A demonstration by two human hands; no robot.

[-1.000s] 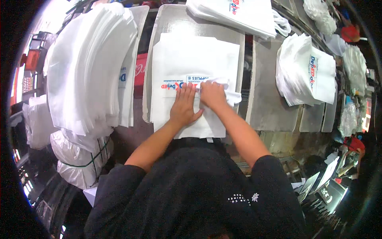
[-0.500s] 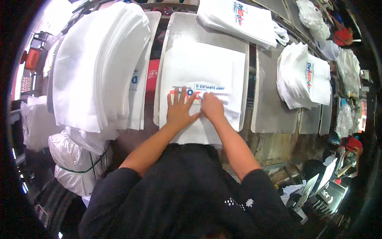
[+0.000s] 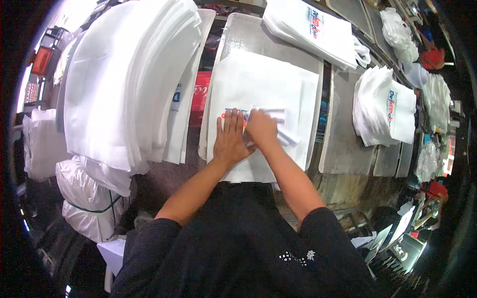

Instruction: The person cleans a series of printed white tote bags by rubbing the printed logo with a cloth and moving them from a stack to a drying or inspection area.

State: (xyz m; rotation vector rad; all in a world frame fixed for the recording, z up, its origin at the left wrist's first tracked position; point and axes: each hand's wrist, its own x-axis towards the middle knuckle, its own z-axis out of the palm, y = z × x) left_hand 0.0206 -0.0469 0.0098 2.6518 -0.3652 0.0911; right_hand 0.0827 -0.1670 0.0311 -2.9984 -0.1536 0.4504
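A stack of white fabric sheets [image 3: 263, 74] lies before me on a pale board [image 3: 243, 31]; the top one bears red and blue print near my hands. My left hand [image 3: 232, 139] rests flat on it, beside the print, with its fingers stretched out. Just to its right, my right hand [image 3: 262, 128] is closed and slightly blurred over the print. White cloth [image 3: 288, 136] bunches in folds at its right side. I cannot tell whether this cloth is part of the top sheet or a separate piece.
A tall pile of white sheets [image 3: 109, 84] stands at the left, above a bundle wrapped in white plastic [image 3: 89, 198]. At the far right of the board lie printed white bags [image 3: 308, 30]. Another printed stack [image 3: 382, 107] sits on a board farther right.
My left hand's fingers have drawn closer together. The right hand has moved slightly left against the left one, and the cloth beside it is more bunched. The whole view has tilted a little.
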